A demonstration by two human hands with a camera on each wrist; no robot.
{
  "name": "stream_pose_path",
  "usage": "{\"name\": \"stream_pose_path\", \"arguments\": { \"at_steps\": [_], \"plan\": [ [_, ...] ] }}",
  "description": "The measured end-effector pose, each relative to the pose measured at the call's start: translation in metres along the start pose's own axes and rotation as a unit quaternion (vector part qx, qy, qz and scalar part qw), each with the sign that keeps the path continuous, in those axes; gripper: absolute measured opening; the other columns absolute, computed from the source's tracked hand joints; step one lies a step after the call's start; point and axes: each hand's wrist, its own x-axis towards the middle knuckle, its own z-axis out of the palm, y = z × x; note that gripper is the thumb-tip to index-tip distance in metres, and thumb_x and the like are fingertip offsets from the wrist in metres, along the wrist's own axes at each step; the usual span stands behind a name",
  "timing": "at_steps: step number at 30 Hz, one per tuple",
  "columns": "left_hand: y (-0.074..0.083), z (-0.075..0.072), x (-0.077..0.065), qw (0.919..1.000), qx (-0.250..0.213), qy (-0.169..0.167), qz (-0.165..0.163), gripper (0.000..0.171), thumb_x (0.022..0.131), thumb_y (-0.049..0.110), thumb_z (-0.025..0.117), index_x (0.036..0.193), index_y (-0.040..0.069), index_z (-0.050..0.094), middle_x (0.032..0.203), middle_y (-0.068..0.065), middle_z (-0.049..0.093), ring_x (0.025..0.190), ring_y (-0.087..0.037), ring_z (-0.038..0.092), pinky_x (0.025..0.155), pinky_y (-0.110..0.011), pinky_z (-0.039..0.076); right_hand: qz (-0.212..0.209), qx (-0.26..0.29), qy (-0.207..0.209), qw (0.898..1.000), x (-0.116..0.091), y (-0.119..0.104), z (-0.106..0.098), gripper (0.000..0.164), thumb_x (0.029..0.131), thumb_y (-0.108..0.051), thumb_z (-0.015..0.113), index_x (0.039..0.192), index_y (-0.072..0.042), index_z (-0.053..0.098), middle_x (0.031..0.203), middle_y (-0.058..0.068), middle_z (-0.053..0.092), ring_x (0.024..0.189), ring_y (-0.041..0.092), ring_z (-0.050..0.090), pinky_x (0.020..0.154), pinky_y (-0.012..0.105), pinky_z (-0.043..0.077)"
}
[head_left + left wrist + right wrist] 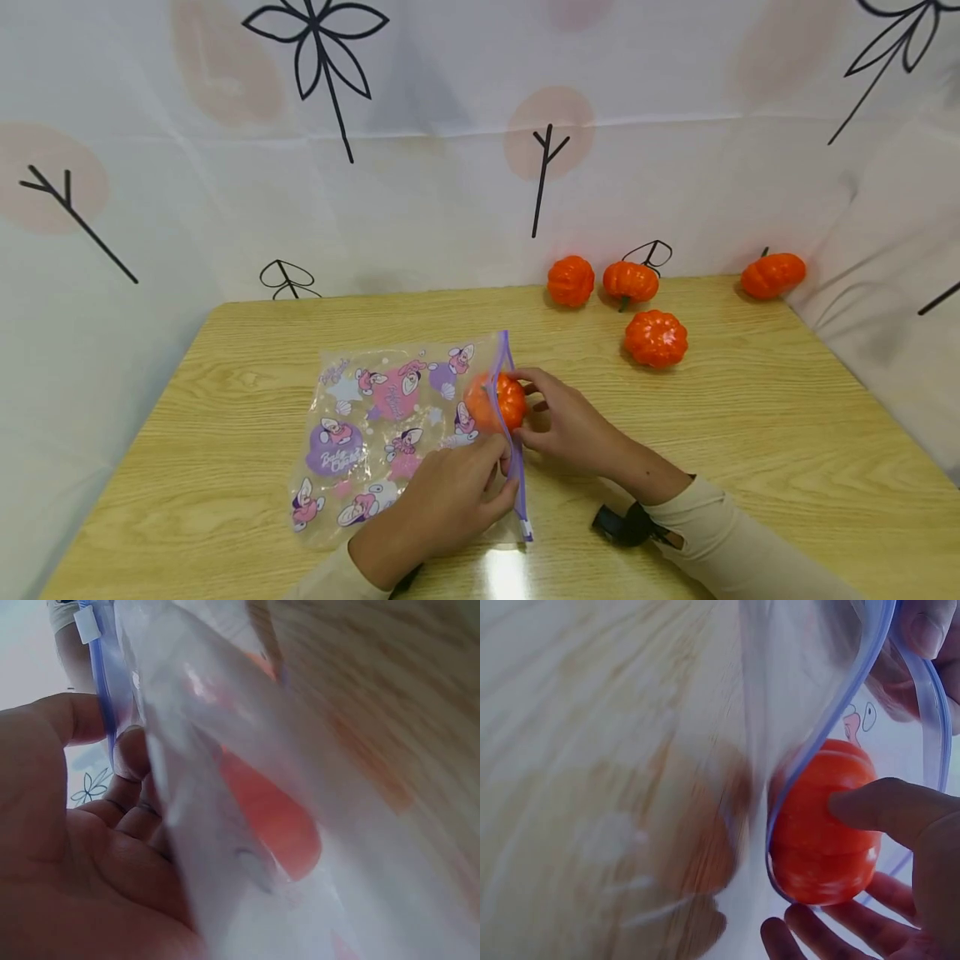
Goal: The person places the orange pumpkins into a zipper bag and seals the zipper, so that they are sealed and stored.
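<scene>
A clear zip bag (352, 483) with pink and purple cartoon prints lies flat, its purple zip edge facing right. My left hand (453, 496) pinches the near part of that edge between thumb and fingers, and the mouth gapes in the right wrist view. A small orange toy pumpkin (825, 847) sits partly inside the mouth. My right hand (570, 421) holds the pumpkin from the right, with the thumb (877, 810) on its side and the other fingers curving around below. Through the film, the left wrist view shows a blurred orange patch of the pumpkin (274, 817).
Several more orange toy pumpkins stand on the wooden table (750, 417): one at the back (571, 281), one beside it (631, 282), a nearer one (656, 339) and one at the far right (773, 276). A printed white cloth (450, 208) hangs behind the table.
</scene>
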Motion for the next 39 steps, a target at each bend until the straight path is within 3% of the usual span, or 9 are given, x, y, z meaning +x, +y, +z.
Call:
{"name": "stream_pose_path", "arguments": {
  "at_steps": [8, 15, 21, 25, 31, 39],
  "plan": [
    [-0.0002, 0.0002, 0.0003, 0.9997, 0.007, 0.016, 0.016, 0.015, 0.091, 0.027, 0.066, 0.091, 0.019, 0.053, 0.069, 0.014, 0.042, 0.053, 0.002, 0.037, 0.048, -0.017, 0.030, -0.029, -0.033, -0.002, 0.999, 0.0000, 0.0005, -0.0004, 0.067, 0.084, -0.006, 0.078, 0.142, -0.002, 0.046, 0.141, 0.014, 0.057, 0.126, 0.031, 0.058, 0.099, 0.047, 0.052],
    [-0.0006, 0.0009, 0.0007, 0.9998, 0.007, 0.013, 0.013, 0.015, 0.091, 0.027, 0.066, 0.091, 0.020, 0.053, 0.068, 0.014, 0.042, 0.054, 0.002, 0.037, 0.048, -0.017, 0.029, -0.023, -0.031, -0.003, 0.999, -0.0008, -0.0005, -0.0004, 0.067, 0.084, -0.006, 0.077, 0.143, -0.006, 0.046, 0.144, 0.016, 0.055, 0.130, 0.037, 0.055, 0.103, 0.053, 0.048],
    [-0.0010, 0.0007, 0.0010, 0.9999, 0.004, 0.006, 0.014, 0.014, 0.091, 0.026, 0.066, 0.091, 0.020, 0.054, 0.068, 0.015, 0.042, 0.054, 0.002, 0.037, 0.048, -0.017, 0.030, -0.034, -0.037, -0.003, 0.999, -0.0007, -0.0021, -0.0008, 0.067, 0.084, -0.004, 0.077, 0.143, -0.003, 0.047, 0.142, 0.016, 0.056, 0.123, 0.033, 0.060, 0.098, 0.047, 0.052],
    [-0.0021, 0.0010, 0.0009, 0.9998, 0.004, 0.003, 0.018, 0.014, 0.091, 0.026, 0.066, 0.092, 0.020, 0.053, 0.068, 0.015, 0.042, 0.055, 0.002, 0.037, 0.049, -0.017, 0.030, -0.041, -0.010, -0.021, 0.999, 0.0009, -0.0029, -0.0012, 0.064, 0.085, -0.002, 0.075, 0.142, -0.001, 0.046, 0.143, 0.016, 0.056, 0.126, 0.031, 0.059, 0.099, 0.044, 0.052],
    [-0.0020, 0.0000, 0.0011, 0.9998, -0.001, -0.004, 0.019, 0.014, 0.091, 0.026, 0.066, 0.092, 0.020, 0.053, 0.068, 0.014, 0.041, 0.055, 0.002, 0.037, 0.049, -0.016, 0.029, -0.009, 0.015, -0.046, 0.999, 0.0005, -0.0017, -0.0014, 0.063, 0.088, -0.003, 0.072, 0.143, -0.004, 0.041, 0.143, 0.020, 0.054, 0.122, 0.037, 0.062, 0.099, 0.047, 0.051],
    [0.0007, 0.0005, 0.0006, 1.0000, 0.007, -0.001, -0.002, 0.012, 0.090, 0.026, 0.065, 0.090, 0.020, 0.055, 0.068, 0.015, 0.043, 0.056, 0.001, 0.038, 0.049, -0.017, 0.032, 0.015, 0.062, -0.046, 0.997, 0.0009, 0.0006, 0.0006, 0.058, 0.089, -0.002, 0.071, 0.137, -0.004, 0.039, 0.142, 0.023, 0.050, 0.126, 0.040, 0.059, 0.102, 0.046, 0.049]
  ]
}}
